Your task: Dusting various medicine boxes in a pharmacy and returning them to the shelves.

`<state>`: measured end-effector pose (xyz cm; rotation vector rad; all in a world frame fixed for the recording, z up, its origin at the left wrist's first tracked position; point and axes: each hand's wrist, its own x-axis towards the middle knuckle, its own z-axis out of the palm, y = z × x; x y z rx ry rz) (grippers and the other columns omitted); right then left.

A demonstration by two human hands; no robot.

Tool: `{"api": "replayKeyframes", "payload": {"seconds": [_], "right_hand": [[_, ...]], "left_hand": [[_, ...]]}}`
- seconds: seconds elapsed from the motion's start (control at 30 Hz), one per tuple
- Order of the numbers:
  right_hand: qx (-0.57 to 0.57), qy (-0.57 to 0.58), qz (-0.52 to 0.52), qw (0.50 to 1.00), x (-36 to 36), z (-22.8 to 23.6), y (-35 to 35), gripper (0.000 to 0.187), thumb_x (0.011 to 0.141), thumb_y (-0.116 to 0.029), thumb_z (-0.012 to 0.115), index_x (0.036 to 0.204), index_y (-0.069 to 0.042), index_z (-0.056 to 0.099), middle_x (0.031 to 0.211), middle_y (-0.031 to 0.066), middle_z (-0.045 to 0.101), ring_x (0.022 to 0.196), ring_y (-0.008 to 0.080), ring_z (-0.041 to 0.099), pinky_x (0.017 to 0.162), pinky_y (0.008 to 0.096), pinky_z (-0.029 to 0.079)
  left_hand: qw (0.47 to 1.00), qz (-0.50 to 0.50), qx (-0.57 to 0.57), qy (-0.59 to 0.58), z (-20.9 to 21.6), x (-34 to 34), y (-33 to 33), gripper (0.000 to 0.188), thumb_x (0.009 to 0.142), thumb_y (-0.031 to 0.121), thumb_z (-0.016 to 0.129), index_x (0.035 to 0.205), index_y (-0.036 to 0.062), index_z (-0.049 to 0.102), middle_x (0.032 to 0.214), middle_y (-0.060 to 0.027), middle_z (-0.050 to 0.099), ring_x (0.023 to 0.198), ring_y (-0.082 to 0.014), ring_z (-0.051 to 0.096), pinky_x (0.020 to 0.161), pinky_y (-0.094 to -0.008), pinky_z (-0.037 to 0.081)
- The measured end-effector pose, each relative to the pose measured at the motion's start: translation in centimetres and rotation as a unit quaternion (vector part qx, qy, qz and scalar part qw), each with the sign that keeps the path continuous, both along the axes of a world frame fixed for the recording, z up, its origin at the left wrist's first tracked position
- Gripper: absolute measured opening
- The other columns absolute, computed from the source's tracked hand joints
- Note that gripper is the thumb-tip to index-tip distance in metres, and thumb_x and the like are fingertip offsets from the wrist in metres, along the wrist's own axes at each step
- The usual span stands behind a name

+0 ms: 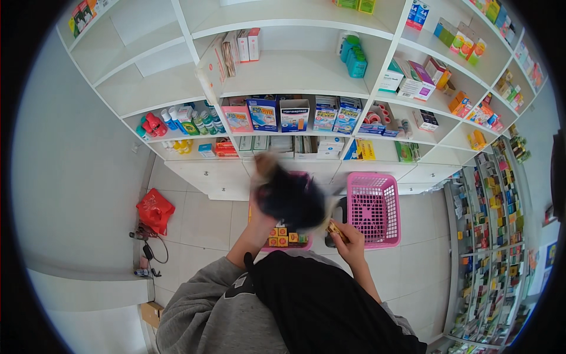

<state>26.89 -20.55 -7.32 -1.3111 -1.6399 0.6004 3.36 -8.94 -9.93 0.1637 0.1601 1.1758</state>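
Note:
My right hand [349, 241] is closed around the yellowish handle of what looks like a feather duster. The dark feather duster [292, 200], smeared by motion, slants up and left from that hand and ends in a brownish tip. My left hand [262, 225] is raised on the left side of the feathers, its fingers hidden behind the blur. I cannot tell whether it touches them. Below the duster, partly covered by it, a pink basket [277, 249] on the floor holds several small yellow boxes [283, 241].
A second pink basket [394, 206] stands on the floor to the right. Ahead rise white shelves [289, 71] with bottles and boxed goods, above white drawers [377, 168]. A red plastic bag [156, 205] and a black cable [159, 256] lie at left. Stocked shelving [489, 236] lines the right.

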Motion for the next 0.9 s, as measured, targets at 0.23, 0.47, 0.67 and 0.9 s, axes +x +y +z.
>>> {"api": "replayKeyframes", "payload": {"seconds": [0.23, 0.47, 0.67, 0.9], "right_hand": [[0.118, 0.034, 0.002, 0.992, 1.9, -0.3, 0.6, 0.030, 0.075, -0.006, 0.067, 0.105, -0.003, 0.066, 0.072, 0.0100, 0.062, 0.059, 0.0180, 0.058, 0.055, 0.0270, 0.045], [0.078, 0.028, -0.113, 0.990, -1.1, 0.6, 1.5, 0.031, 0.078, -0.006, 0.067, 0.108, -0.002, 0.065, 0.071, 0.0100, 0.059, 0.057, 0.0164, 0.053, 0.055, 0.0272, 0.043], [0.084, -0.084, -0.072, 0.990, 0.8, 3.1, 2.3, 0.029, 0.076, -0.010, 0.070, 0.105, -0.008, 0.069, 0.069, 0.0089, 0.060, 0.057, 0.0202, 0.058, 0.052, 0.0293, 0.046], [0.026, -0.072, -0.025, 0.997, 1.9, 2.8, 2.4, 0.028, 0.076, -0.011, 0.071, 0.103, -0.008, 0.069, 0.067, 0.0081, 0.060, 0.056, 0.0183, 0.058, 0.051, 0.0278, 0.045]], "left_hand": [[0.955, 0.147, 0.066, 0.248, 3.1, -1.1, -0.7, 0.058, 0.084, 0.019, 0.058, 0.132, 0.0010, 0.031, 0.116, -0.0165, 0.052, 0.104, -0.0279, 0.058, 0.082, -0.0401, 0.053], [0.701, 0.303, 0.322, 0.559, 4.5, -1.4, -0.5, 0.095, 0.064, 0.019, 0.081, 0.136, 0.0004, 0.023, 0.120, -0.0161, 0.049, 0.109, -0.0263, 0.055, 0.094, -0.0356, 0.043], [0.449, 0.294, 0.394, 0.746, 5.2, -2.2, -1.3, 0.087, 0.054, 0.020, 0.083, 0.126, 0.0020, 0.040, 0.110, -0.0198, 0.056, 0.098, -0.0378, 0.058, 0.084, -0.0396, 0.049], [0.403, 0.252, 0.427, 0.770, 4.7, -2.6, -1.2, 0.086, 0.058, 0.022, 0.082, 0.129, 0.0023, 0.039, 0.113, -0.0188, 0.056, 0.100, -0.0359, 0.059, 0.085, -0.0375, 0.048]]}}
